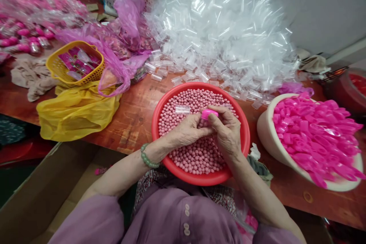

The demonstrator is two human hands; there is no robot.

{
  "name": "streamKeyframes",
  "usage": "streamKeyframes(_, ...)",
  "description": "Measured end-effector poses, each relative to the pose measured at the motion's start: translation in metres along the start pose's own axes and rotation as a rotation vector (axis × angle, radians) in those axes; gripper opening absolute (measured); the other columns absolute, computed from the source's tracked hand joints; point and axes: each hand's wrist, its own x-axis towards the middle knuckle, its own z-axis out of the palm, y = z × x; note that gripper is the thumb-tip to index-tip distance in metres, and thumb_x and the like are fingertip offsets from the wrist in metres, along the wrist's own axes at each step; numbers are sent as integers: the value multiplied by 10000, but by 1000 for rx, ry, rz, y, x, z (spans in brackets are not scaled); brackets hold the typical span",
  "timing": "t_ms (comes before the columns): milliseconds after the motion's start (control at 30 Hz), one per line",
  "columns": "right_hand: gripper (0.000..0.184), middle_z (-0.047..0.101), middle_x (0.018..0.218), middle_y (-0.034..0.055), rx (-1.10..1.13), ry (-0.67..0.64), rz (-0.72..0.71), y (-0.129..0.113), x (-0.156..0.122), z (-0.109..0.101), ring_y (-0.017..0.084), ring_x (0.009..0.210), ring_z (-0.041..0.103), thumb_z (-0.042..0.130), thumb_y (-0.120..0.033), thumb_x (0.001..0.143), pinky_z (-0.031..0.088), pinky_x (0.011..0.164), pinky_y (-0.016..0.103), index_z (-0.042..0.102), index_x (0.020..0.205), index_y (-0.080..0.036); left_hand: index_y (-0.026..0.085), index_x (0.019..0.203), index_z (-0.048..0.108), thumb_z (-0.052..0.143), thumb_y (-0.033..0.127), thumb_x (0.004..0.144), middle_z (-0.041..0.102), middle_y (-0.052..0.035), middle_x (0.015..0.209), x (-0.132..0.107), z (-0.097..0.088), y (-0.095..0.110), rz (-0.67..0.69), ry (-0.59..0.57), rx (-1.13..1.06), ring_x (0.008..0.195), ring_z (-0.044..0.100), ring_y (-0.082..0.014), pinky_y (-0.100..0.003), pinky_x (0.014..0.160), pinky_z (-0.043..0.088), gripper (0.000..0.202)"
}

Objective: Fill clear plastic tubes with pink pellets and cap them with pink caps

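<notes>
While the right hand (229,131) pinches one pink piece (210,114), fingertips of the left hand (187,132) touch its end above one red basin (197,179); one clear tube (182,109) lies on uncountable pink beads (197,160).

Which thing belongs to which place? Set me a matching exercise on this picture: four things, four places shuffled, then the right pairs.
Things
1. Pink beads
2. Green bracelet
3. Pile of clear tubes
4. Small bright pink piece

Places
A. Around the left wrist
B. At the fingertips of the right hand
C. Filling the red basin
D. Heaped beyond the basin, on the side away from the person

Pairs: 1-C, 2-A, 3-D, 4-B
</notes>
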Motion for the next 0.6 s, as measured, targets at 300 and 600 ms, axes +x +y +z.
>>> streamKeyframes(300, 229, 745, 1014, 47, -417, -66, -277, -3, 0, -12, 205, 937, 707, 626, -426, 933, 579, 886, 404, 679, 1072, -252, 157, 759, 565, 834, 404, 706, 486, 48, 708, -1, -6, 2, -22, -31, -56, 664, 411, -80, -238, 638, 346, 369)
streamKeyframes(600, 701, 625, 1180, 231, -1143, -326, -828, -6, 11, -18, 374, 1088, 598, 676, -550, 812, 507, 917, 535, 448, 1311, -113, 118, 803, 628, 929, 441, 600, 629, -7, 737, -1, -13, 0, -233, -86, -351, 675, 590, -92, -234, 665, 464, 485)
